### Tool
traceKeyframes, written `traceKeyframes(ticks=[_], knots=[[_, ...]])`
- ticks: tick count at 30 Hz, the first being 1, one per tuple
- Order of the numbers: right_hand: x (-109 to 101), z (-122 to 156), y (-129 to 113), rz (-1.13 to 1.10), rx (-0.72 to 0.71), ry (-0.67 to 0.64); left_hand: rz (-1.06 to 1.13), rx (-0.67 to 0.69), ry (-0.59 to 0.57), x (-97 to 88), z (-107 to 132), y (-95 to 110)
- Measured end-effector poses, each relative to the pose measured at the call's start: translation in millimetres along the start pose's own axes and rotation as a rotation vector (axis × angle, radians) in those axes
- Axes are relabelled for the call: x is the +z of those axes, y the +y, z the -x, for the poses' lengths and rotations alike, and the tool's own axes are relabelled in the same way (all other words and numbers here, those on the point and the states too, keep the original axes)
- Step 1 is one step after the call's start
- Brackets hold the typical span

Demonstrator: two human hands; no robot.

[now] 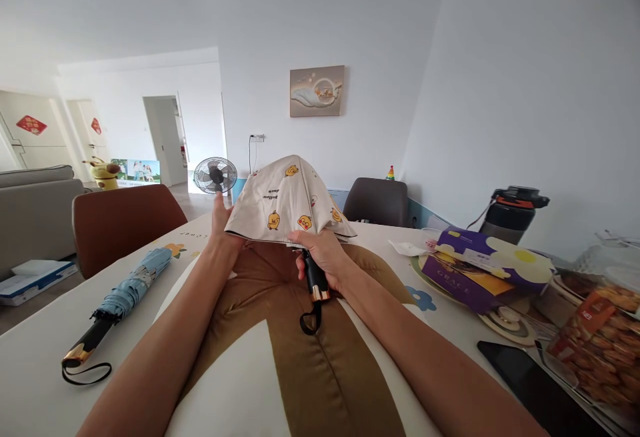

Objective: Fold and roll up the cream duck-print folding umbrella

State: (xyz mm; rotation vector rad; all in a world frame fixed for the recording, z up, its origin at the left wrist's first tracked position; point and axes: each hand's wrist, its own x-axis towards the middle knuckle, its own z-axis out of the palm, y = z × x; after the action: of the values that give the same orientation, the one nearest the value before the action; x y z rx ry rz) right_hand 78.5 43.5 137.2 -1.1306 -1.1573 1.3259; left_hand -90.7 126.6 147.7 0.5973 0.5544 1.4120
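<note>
Over the near middle of the pale tabletop, a large brown-and-white cushion fills the space between the person's forearms. Just above its far part is the cream umbrella, its canopy loose and only partly spread, peak upward, handle slanting nearward. The right hand grips it, fingers curled around the handle's top and thumb laid over the hem. The left hand is at the canopy's left edge, thumb raised; its other fingers are hidden, so whether they hold cloth cannot be told. Good handling would likely mean keeping the right grip firm, steadying the shaft, and letting the left smooth one panel at a time without pinching cloth against the ribs.

Around the tabletop stand a brown chair far left and a dark chair at the far side. A folded blue umbrella lies to the left, well apart. On the right, a purple box and a dark bottle would limit wide sweeps. The bulky cushion seems the main obstacle; the dangling strap might snag.
</note>
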Motion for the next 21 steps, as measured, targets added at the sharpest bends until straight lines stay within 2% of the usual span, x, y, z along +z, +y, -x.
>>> traceKeyframes(ticks=[3,6,9,11,14,16,18,20,21], knots=[[-1,2,2,0.031,0.001,-0.005,-0.068,0.015,0.001,-6.8,4,10],[-3,1,3,0.032,0.023,-0.006,-0.207,0.0,0.009,-6.5,3,9],[-6,2,4,-0.034,0.043,-0.017,-0.354,0.13,0.15,-3.9,-3,-1],[-7,4,5,-0.128,0.055,-0.097,-0.479,0.238,0.208,-0.8,-8,-12],[-7,9,5,-0.229,0.048,-0.299,-0.709,0.379,0.175,6.8,-12,-30],[-7,11,6,-0.232,0.028,-0.378,-0.81,0.453,0.127,11.5,-12,-38],[-7,12,7,-0.247,0.001,-0.387,-0.818,0.459,0.11,14.1,-12,-40],[-8,10,8,-0.281,-0.032,-0.347,-0.795,0.512,0.211,15.6,-10,-36],[-8,9,8,-0.292,-0.046,-0.318,-0.792,0.598,0.288,16.9,-8,-34]])
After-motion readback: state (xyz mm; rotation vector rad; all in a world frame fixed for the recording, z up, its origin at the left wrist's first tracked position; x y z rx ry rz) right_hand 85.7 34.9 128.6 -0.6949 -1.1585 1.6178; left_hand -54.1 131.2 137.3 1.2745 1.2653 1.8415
